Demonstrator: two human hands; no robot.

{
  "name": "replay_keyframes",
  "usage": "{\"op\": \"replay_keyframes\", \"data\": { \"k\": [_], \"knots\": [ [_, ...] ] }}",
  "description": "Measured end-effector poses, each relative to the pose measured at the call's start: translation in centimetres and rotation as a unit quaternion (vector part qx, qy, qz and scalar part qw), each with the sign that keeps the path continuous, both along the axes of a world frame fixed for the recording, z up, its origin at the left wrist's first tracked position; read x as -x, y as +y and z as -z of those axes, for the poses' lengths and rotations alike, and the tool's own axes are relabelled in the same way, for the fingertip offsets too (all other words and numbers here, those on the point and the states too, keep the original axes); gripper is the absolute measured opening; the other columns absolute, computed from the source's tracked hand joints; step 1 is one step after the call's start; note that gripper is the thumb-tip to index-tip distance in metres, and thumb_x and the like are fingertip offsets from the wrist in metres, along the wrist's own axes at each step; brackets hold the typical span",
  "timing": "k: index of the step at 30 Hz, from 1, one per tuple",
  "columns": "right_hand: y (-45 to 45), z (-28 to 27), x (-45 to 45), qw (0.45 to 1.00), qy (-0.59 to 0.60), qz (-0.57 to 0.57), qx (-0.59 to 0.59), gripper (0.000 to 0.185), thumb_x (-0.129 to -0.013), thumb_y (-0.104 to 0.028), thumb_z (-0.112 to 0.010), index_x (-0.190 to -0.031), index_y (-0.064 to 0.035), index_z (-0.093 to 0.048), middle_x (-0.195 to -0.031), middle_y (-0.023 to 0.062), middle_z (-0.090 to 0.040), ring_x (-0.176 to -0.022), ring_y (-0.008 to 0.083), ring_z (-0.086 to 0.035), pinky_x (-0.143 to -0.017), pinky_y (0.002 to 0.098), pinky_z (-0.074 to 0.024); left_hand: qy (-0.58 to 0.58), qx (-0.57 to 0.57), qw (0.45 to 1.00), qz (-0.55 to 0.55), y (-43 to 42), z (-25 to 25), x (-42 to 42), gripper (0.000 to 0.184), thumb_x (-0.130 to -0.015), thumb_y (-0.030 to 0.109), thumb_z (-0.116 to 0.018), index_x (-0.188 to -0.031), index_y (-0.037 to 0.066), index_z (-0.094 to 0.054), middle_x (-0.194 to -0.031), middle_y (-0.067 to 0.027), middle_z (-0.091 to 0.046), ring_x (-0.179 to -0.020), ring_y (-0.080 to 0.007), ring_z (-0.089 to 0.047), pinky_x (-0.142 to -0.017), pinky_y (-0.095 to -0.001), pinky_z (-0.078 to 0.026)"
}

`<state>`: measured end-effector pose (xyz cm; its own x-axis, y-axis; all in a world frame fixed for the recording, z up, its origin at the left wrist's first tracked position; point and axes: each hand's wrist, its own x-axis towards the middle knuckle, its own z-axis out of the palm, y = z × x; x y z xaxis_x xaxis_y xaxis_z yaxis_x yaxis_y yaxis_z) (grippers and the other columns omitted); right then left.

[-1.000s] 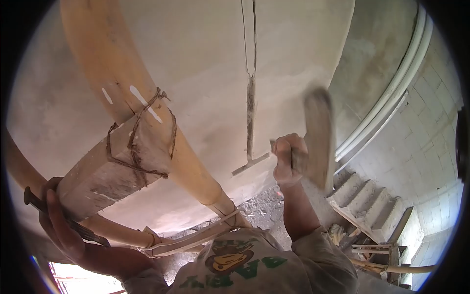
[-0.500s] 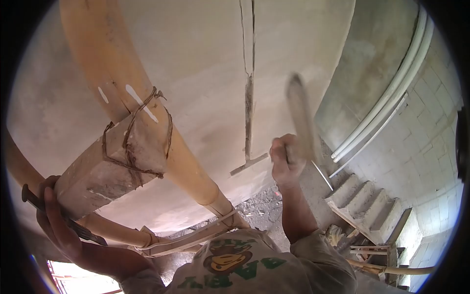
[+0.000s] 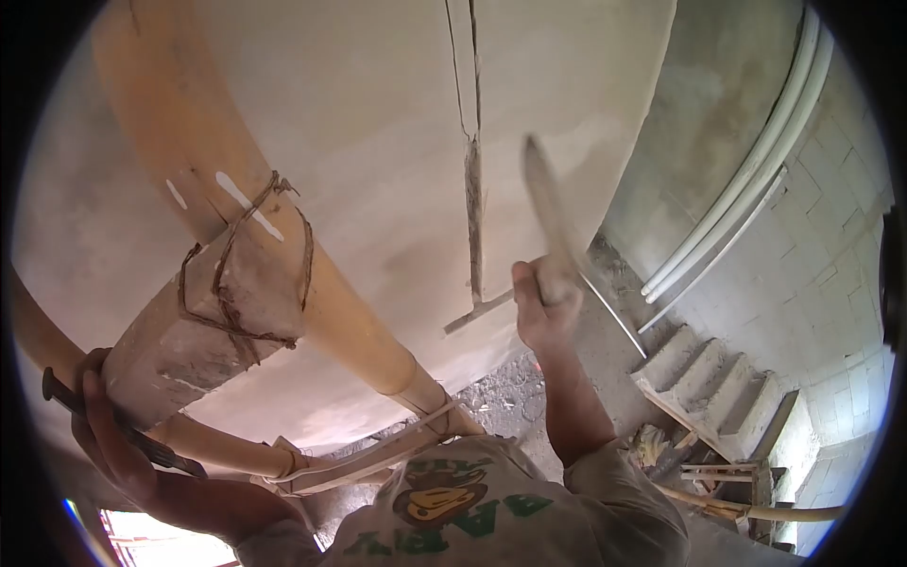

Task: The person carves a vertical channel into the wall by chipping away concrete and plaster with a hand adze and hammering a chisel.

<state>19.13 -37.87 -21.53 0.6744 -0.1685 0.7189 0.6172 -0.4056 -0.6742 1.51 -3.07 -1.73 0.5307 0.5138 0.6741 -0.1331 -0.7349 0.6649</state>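
Observation:
My left hand (image 3: 118,425) is wrapped round a dark metal chisel (image 3: 175,460), its flared head poking out past my fingers. The same hand rests against the near end of a squared timber block (image 3: 156,350). Rusty wire (image 3: 227,302) ties this block to a thick bamboo pole (image 3: 312,293). My right hand (image 3: 548,300) is raised before the plastered wall, closed on a plastering trowel (image 3: 546,198). Its long, flat blade is smeared by motion, and the handle is hidden in my fist.
A narrow vertical groove (image 3: 473,217) runs down the plastered wall (image 3: 378,123). White pipes (image 3: 737,208) line the right side, above rough concrete steps (image 3: 704,378). A lower bamboo pole (image 3: 231,444) crosses at lower left. Rubble (image 3: 510,397) covers the floor below.
The trowel has swung left, its tip now farther left and slightly higher. My left hand still holds the chisel at the block. The view has shifted a little.

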Motion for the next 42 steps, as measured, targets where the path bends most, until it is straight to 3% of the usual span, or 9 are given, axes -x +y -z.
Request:
{"op": "replay_keyframes", "data": {
  "k": [7, 11, 17, 21, 24, 27, 32, 36, 42],
  "knots": [
    [2.8, 15.3, -3.0, 0.973, 0.189, 0.078, 0.109, 0.016, -0.085, -0.009, -0.061, -0.074, 0.0012, -0.055, -0.062, 0.0173, -0.056, -0.057, 0.0374, -0.059, -0.052, 0.039, -0.0454, 0.017, -0.027, 0.999, -0.008, 0.0, -0.3, 0.6, 0.043, -0.095, 0.034, -0.041, -0.102, -0.005, -0.06, -0.093, -0.0102, -0.058, -0.091, -0.0189, -0.051, -0.085, -0.0301, -0.036],
    [3.1, 10.6, -2.0, 0.935, 0.348, 0.055, 0.037, 0.016, -0.086, -0.008, -0.06, -0.075, 0.0031, -0.056, -0.062, 0.0172, -0.056, -0.055, 0.0341, -0.057, -0.052, 0.0367, -0.0441, 0.032, -0.037, 0.999, -0.015, 0.6, -0.1, 1.2, 0.044, -0.095, 0.034, -0.042, -0.103, -0.005, -0.06, -0.094, -0.0107, -0.058, -0.091, -0.0191, -0.051, -0.086, -0.0303, -0.036],
    [2.3, 0.5, 0.4, 0.992, -0.007, -0.055, -0.113, 0.017, -0.088, -0.006, -0.058, -0.074, 0.0027, -0.055, -0.056, 0.0109, -0.049, -0.046, 0.027, -0.045, -0.047, 0.0346, -0.0396, 0.001, -0.006, 1.0, 0.017, -0.1, -0.1, 0.2, 0.044, -0.095, 0.035, -0.042, -0.102, -0.005, -0.06, -0.093, -0.0107, -0.058, -0.091, -0.0199, -0.051, -0.087, -0.0306, -0.036],
    [3.9, 9.8, -3.5, 0.995, 0.095, 0.016, -0.014, 0.019, -0.086, -0.01, -0.061, -0.071, -0.0022, -0.052, -0.053, 0.0134, -0.05, -0.046, 0.0289, -0.055, -0.043, 0.04, -0.0408, 0.007, -0.013, 1.0, -0.007, -0.7, -0.3, 0.2, 0.043, -0.095, 0.035, -0.042, -0.1, -0.004, -0.06, -0.091, -0.0104, -0.057, -0.09, -0.0198, -0.051, -0.086, -0.0309, -0.036],
    [4.8, 18.4, -4.8, 0.904, -0.022, 0.242, 0.35, 0.019, -0.085, -0.011, -0.063, -0.071, -0.0031, -0.052, -0.054, 0.0151, -0.051, -0.047, 0.0297, -0.056, -0.044, 0.0418, -0.0416, 0.024, -0.024, 0.999, 0.001, 0.3, -0.2, 0.7, 0.043, -0.096, 0.035, -0.041, -0.099, -0.004, -0.06, -0.09, -0.0101, -0.057, -0.09, -0.0194, -0.051, -0.086, -0.031, -0.036],
    [5.0, 11.0, -2.2, 0.96, 0.271, 0.061, 0.03, 0.018, -0.086, -0.011, -0.063, -0.073, -0.0037, -0.054, -0.055, 0.0143, -0.054, -0.046, 0.0288, -0.056, -0.044, 0.0387, -0.0419, 0.045, -0.027, 0.999, -0.012, -0.1, -0.3, 1.4, 0.043, -0.096, 0.034, -0.041, -0.099, -0.004, -0.06, -0.089, -0.0097, -0.057, -0.09, -0.019, -0.051, -0.085, -0.0308, -0.036],
    [2.7, 2.2, -0.5, 0.989, 0.072, -0.039, -0.119, 0.015, -0.088, -0.01, -0.06, -0.076, -0.0016, -0.056, -0.058, 0.0116, -0.057, -0.047, 0.0252, -0.056, -0.046, 0.0327, -0.0429, 0.004, -0.017, 1.0, 0.003, -0.3, -0.2, 0.2, 0.043, -0.096, 0.034, -0.041, -0.1, -0.005, -0.06, -0.09, -0.0095, -0.057, -0.09, -0.0187, -0.051, -0.085, -0.0305, -0.036],
    [2.7, 4.4, -2.2, 0.997, -0.032, -0.023, -0.069, 0.011, -0.088, -0.009, -0.059, -0.081, -0.0001, -0.058, -0.059, 0.0121, -0.058, -0.049, 0.0248, -0.058, -0.048, 0.033, -0.0441, 0.009, -0.038, 0.999, 0.006, 0.4, -0.2, 0.5, 0.044, -0.096, 0.035, -0.041, -0.101, -0.004, -0.06, -0.091, -0.0096, -0.057, -0.09, -0.0187, -0.051, -0.085, -0.0305, -0.036],
    [1.2, 11.8, -4.8, 0.96, 0.272, 0.018, 0.067, 0.023, -0.087, -0.015, -0.06, -0.077, 0.0065, -0.058, -0.056, 0.013, -0.053, -0.053, 0.0136, -0.049, -0.05, 0.0326, -0.0405, 0.005, -0.021, 0.999, -0.028, 0.6, 0.0, 0.2, 0.043, -0.096, 0.036, -0.041, -0.102, -0.003, -0.06, -0.091, -0.0095, -0.057, -0.089, -0.0182, -0.051, -0.085, -0.0301, -0.036]
  ]
}}
